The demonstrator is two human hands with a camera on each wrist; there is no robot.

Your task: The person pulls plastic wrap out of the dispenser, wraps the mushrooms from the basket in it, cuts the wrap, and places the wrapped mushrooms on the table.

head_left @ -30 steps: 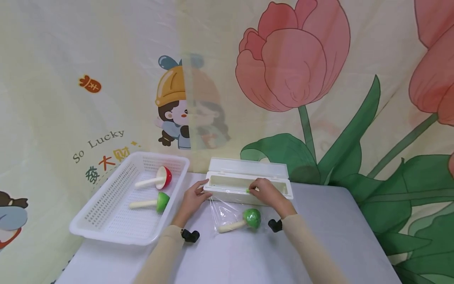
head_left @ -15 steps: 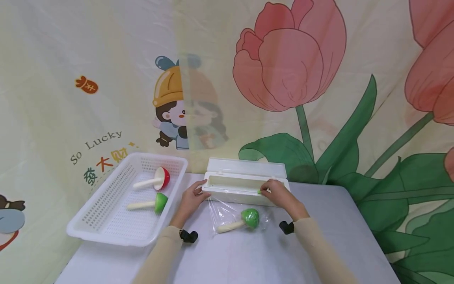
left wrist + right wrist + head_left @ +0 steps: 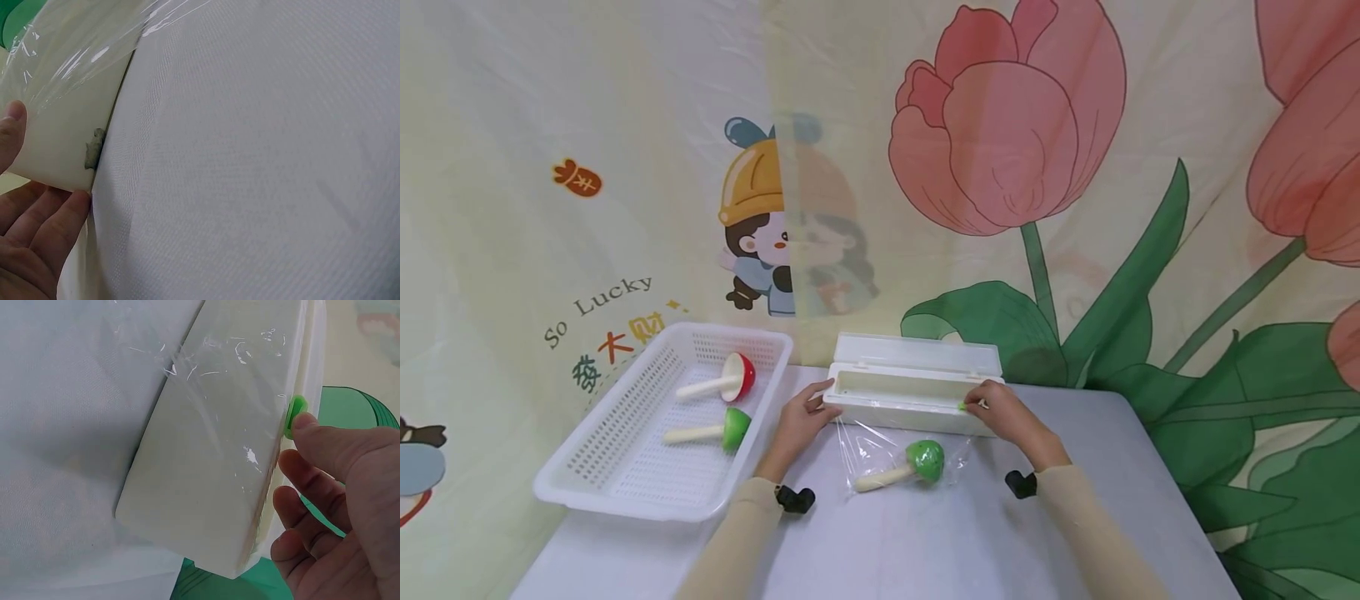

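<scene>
A white cling film dispenser (image 3: pixel 895 414) stands on the table with its clear lid (image 3: pixel 917 354) raised at the back. My left hand (image 3: pixel 797 423) grips its left end, thumb on the front wall and fingers at the end face. Near the right end, my right hand (image 3: pixel 1006 417) holds the small green slide cutter (image 3: pixel 296 415) on the box's front edge, thumb on top. Clear film (image 3: pixel 867 442) hangs from that edge, down over the front wall. It spreads onto the table over a mushroom-shaped toy (image 3: pixel 927 461) with a green cap and cream stem.
At the left stands a white perforated basket (image 3: pixel 568 492). Inside lie a red-capped mushroom toy (image 3: pixel 741 377) and a green-capped mushroom toy (image 3: pixel 736 429). A printed cloth backdrop (image 3: pixel 1000 292) hangs right behind the table (image 3: pixel 940 550).
My right hand has slid to the right along the dispenser's front edge with the slide cutter. My left hand has stayed on the left end. The head view has shifted slightly.
</scene>
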